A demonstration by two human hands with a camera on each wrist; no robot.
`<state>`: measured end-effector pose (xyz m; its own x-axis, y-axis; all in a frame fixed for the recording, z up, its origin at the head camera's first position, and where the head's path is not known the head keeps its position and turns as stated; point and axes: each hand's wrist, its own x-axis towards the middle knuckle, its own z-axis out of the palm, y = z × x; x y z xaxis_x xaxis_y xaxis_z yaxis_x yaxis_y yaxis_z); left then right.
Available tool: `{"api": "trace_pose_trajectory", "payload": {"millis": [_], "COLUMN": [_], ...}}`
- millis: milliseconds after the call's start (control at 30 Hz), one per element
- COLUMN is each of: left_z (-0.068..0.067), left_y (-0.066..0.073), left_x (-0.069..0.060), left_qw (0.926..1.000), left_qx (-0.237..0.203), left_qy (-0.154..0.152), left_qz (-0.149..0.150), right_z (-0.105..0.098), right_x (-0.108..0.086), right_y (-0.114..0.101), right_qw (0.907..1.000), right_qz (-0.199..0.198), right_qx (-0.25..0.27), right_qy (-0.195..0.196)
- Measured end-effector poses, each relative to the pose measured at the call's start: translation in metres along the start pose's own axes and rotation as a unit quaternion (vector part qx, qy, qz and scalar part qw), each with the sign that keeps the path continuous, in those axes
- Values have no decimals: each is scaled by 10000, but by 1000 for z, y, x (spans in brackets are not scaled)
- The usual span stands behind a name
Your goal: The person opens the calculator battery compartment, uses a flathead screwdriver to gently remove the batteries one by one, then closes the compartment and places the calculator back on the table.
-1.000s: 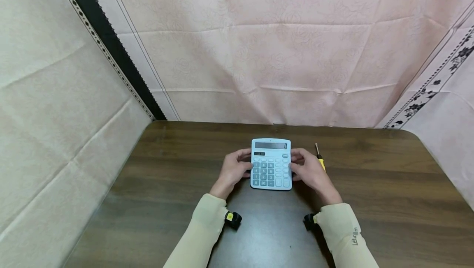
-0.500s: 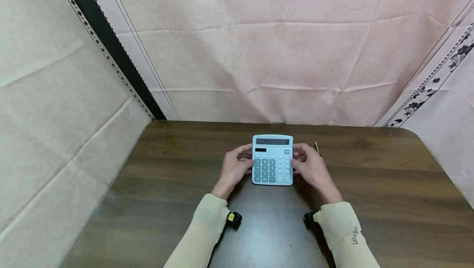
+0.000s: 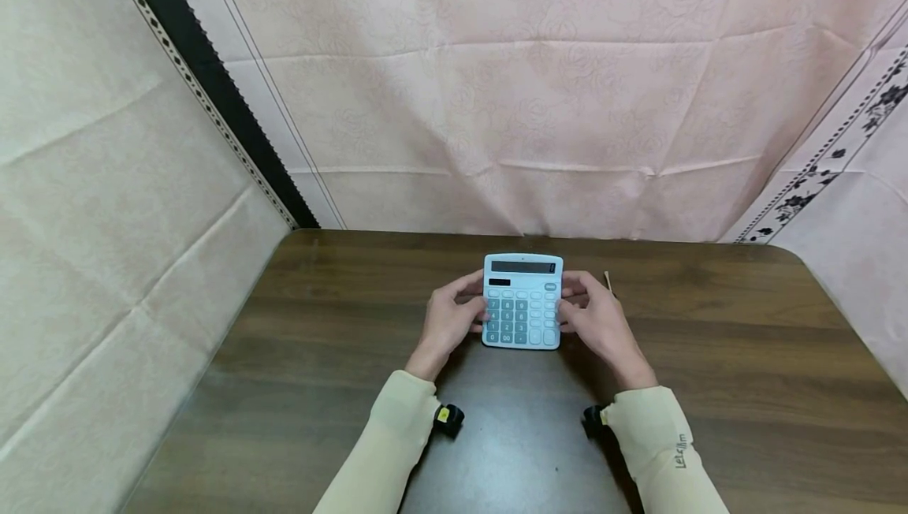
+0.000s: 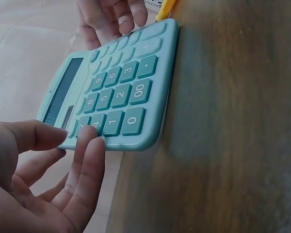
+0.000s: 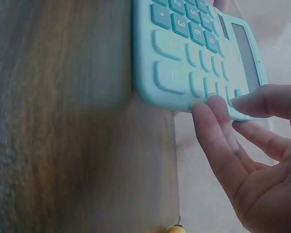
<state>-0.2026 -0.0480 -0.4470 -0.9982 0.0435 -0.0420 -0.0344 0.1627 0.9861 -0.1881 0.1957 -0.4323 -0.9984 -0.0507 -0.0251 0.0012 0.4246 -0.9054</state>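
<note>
A light blue calculator with darker number keys and a display at its top is held face up by both hands. My left hand grips its left edge, and my right hand grips the right edge. In the left wrist view, the left thumb and fingers close on the side of the calculator. The right wrist view has the thumb and fingers of my right hand around the opposite side. Whether its lower edge touches the table cannot be told.
A thin tool with a metal shaft lies beyond the right hand, mostly hidden; its yellow handle shows in the left wrist view. The brown wooden table meets a pale patterned curtain at its far edge.
The calculator has shifted slightly away from me in the head view, both hands moving with it. Its grip at both sides stays the same. The tool's yellow handle has become hidden there.
</note>
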Motion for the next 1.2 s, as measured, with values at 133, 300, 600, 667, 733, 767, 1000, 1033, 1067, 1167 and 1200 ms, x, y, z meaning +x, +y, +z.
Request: {"api": "trace_pose_trajectory", "payload": {"millis": [133,300,600,667,733,767,1000,1033,1067,1167,1200], "left_z": [0,0,-1,-1,-1,0,1,0,0,-1,-2], "left_y": [0,1,5,6,6,6,6,6,6,6,7], "left_x": [0,0,-1,-2,-2,-2,-1,-1,-1,-2,-2], "left_qw": [9999,9994,9990,9992,9991,9989,9967,9962,9958,9947,9943], "left_qx": [8,108,68,-108,-292,-382,-790,-855,-905,-1025,-1059], "left_qy": [89,252,431,377,309,281,145,129,109,66,50], "left_qz": [87,194,134,59,-7,-24,94,93,97,89,67], "right_z": [-1,-1,-2,-2,-2,-2,-1,-1,-1,-1,-1], "right_x": [-1,-2,-2,-2,-2,-2,-3,-3,-3,-2,-2], "right_y": [-2,-3,-4,-4,-4,-4,-7,-7,-7,-8,-8], "right_qw": [10000,9998,9986,9987,9989,9990,9991,9990,9988,9975,9966], "right_qz": [-61,-111,-354,-377,-388,-384,-317,-287,-268,-118,-67], "right_qx": [-1,-136,-385,-345,-257,-209,248,304,381,692,819], "right_qy": [3,7,53,45,34,38,119,130,131,96,77]}}
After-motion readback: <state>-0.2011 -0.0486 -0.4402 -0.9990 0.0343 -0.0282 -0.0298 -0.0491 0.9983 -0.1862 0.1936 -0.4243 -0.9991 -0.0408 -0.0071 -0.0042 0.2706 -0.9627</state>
